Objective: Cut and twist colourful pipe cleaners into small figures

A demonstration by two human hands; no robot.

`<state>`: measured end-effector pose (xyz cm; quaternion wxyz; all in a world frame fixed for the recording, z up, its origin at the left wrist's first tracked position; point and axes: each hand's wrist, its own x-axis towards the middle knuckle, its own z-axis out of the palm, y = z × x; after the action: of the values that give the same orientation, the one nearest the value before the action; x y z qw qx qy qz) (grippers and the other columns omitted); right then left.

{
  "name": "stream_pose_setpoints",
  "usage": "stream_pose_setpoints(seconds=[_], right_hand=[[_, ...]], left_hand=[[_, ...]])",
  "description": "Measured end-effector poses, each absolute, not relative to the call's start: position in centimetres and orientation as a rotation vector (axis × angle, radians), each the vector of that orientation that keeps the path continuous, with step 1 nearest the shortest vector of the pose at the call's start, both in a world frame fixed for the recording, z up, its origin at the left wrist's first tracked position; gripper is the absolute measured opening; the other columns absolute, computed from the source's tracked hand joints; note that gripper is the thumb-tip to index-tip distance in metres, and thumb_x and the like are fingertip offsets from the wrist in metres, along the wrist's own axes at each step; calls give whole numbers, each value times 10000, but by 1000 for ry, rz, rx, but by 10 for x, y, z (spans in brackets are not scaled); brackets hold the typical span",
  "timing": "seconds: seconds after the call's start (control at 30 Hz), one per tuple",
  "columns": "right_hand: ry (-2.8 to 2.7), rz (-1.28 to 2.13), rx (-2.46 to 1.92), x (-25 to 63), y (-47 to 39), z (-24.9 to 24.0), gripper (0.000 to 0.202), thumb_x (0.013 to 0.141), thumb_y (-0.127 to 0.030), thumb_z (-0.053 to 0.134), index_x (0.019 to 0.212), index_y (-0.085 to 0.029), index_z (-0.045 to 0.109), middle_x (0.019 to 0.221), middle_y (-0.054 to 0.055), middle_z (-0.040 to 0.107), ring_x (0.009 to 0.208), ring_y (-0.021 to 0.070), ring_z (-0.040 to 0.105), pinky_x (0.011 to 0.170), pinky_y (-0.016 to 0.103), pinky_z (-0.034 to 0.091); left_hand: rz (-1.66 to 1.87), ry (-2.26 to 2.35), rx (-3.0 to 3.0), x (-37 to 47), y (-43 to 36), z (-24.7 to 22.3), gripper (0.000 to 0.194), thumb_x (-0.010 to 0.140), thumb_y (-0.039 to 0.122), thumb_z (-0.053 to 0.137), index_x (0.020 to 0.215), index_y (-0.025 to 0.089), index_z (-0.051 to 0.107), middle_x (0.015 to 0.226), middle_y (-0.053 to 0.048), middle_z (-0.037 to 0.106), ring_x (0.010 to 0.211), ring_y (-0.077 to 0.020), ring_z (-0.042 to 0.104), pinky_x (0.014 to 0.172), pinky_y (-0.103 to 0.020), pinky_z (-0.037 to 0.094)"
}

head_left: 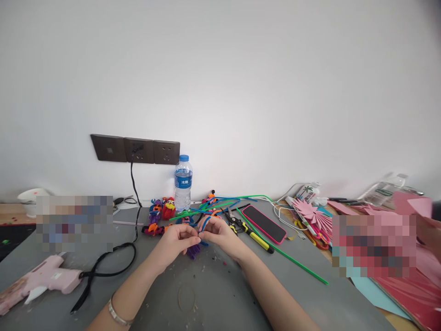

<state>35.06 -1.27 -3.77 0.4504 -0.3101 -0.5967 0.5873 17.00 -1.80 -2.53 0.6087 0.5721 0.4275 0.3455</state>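
- One pink glue gun (60,276) lies at far left on the grey counter (220,303), its black cord (99,275) looping beside it, and neither hand is near it.
- Small fuzzy figures, a red one (168,209) among them, sit in front of the socket wall, just left of the water bottle (183,195).
- Now the left hand (179,241), thumb and forefinger pinched closed on the work, tips meeting the other hand's!
- And there's our piece, the blue stem (206,223), between the two hands at mid-counter, curving up over the right-hand fingers; a purple fuzzy bundle (194,251) shows just below.
- Right hand (218,233), gripping that stem: this looks like fine bending or twisting, though the exact join is hidden.
- The next move, I'd judge, calls for one steady pinch and a small turn from the other.
- Rightward: yellow-handled pliers (259,241), a phone (265,224) and a long green stem (292,258), all unheld.
- Far right, another person's hand (432,232) by pink paper.
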Motion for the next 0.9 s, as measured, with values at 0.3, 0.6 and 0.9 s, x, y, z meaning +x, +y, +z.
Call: stream_pose_setpoints(seconds=[0.3, 0.6, 0.9], right_hand=[[-1382, 1302, -781, 346, -17, -28, 237, 759, -360, 733, 739, -196, 563, 834, 10, 573, 782, 144, 550, 739, 275, 462], [-1260, 1233, -813, 336, -17, -39, 276, 709, -364, 762, 715, -198, 542, 848, 17, 557, 776, 149, 545, 663, 245, 478], [-1234, 1211, -791, 330, -18, -41, 247, 716, -363, 751, 725, -205, 560, 807, 7, 565, 697, 139, 547, 631, 254, 489]], left_hand=[[978, 881, 1234, 179, -21, -36, 281, 706, 399, 762, 837, 179, 646, 696, 27, 580, 475, -76, 461, 439, -194, 422], [1142, 994, 1322, 181, -22, -42, 187, 689, 339, 771, 748, 185, 683, 618, 1, 649, 518, -140, 595, 494, -211, 454], [1186, 1122, 1480, 178, -25, -38, 91, 717, 296, 717, 692, 208, 723, 653, -39, 726, 604, -219, 679, 603, -266, 499]])
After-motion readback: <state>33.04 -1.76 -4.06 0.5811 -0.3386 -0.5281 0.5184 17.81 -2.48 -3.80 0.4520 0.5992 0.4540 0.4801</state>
